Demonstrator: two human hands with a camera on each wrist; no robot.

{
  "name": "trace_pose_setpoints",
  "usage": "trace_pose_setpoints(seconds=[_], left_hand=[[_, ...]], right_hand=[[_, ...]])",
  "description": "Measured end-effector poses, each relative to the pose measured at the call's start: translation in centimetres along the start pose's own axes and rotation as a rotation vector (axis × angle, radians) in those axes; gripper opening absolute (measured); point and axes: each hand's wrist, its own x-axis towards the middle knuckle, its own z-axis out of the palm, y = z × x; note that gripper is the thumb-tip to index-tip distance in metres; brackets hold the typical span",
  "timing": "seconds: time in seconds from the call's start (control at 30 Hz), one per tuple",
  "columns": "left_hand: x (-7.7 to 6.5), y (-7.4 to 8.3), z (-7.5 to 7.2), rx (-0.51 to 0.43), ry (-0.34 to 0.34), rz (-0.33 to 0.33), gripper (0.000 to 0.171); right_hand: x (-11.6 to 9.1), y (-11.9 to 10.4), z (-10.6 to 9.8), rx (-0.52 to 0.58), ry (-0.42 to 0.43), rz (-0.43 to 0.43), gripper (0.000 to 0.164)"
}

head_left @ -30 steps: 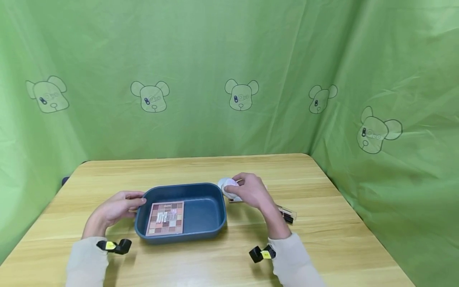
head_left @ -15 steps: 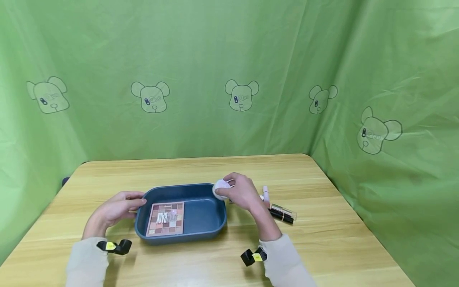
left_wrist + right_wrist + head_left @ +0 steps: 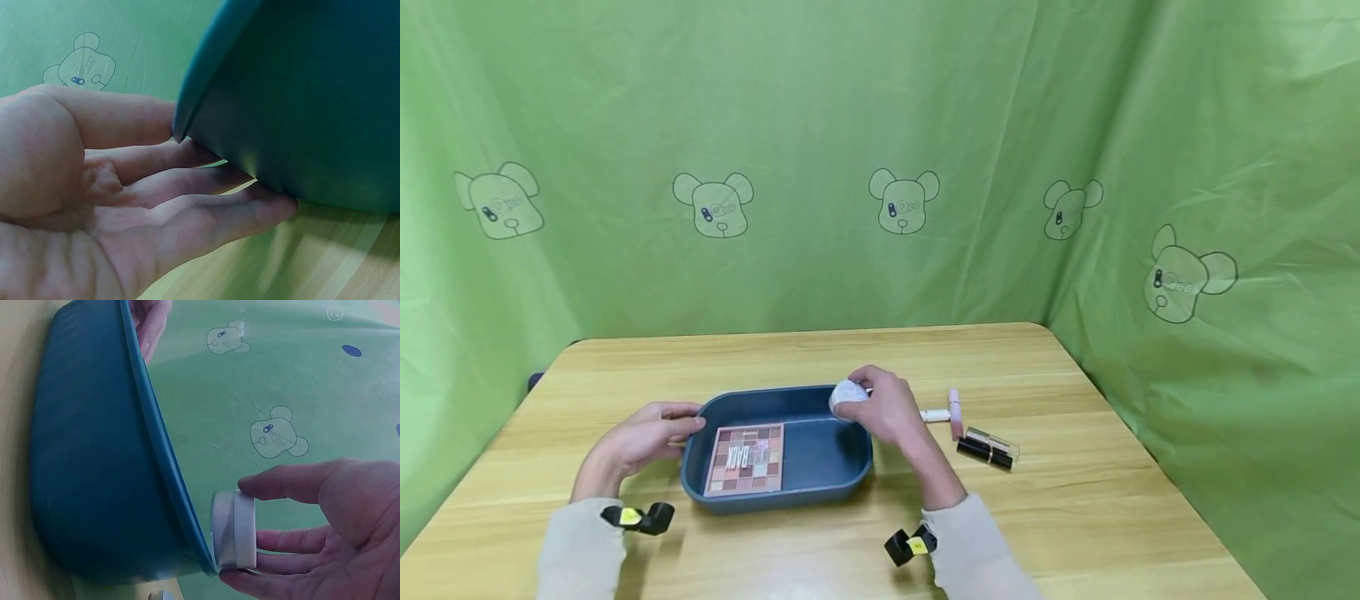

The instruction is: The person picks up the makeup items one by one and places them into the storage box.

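My left hand (image 3: 651,437) grips the left end of a dark blue tray (image 3: 775,500), thumb on the rim and fingers against the outer wall, as the left wrist view shows. Flat in the tray's left half lies an eyeshadow palette (image 3: 745,458) with "BACK" printed on it. Between thumb and fingertips my right hand (image 3: 887,407) pinches a short, round white jar (image 3: 234,530) by its sides. That jar overlaps the tray's far right rim in the head view, and its near face is right at the rim in the right wrist view.
Right of the tray lie a white tube (image 3: 936,415), a pink tube with a pale cap (image 3: 955,414), a black lipstick-like tube (image 3: 984,453) and a clear-and-gold one (image 3: 994,442). A green curtain (image 3: 820,167) hangs behind the wooden table (image 3: 1075,517).
My right hand has moved left with the white jar, from beside the tray to over its right rim, uncovering the tubes on the table. The left hand stays on the tray.
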Motion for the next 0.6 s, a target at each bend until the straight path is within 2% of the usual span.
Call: trace_pose_setpoints(seconds=[0.47,0.6], left_hand=[[-0.1,0.0,0.0,0.011,-0.005,0.000,0.058],[-0.1,0.0,0.0,0.012,-0.011,0.006,0.058]], right_hand=[[-0.4,-0.9,1.2,-0.068,-0.004,-0.057,0.050],[-0.6,-1.1,1.7,-0.093,-0.008,-0.043,0.051]])
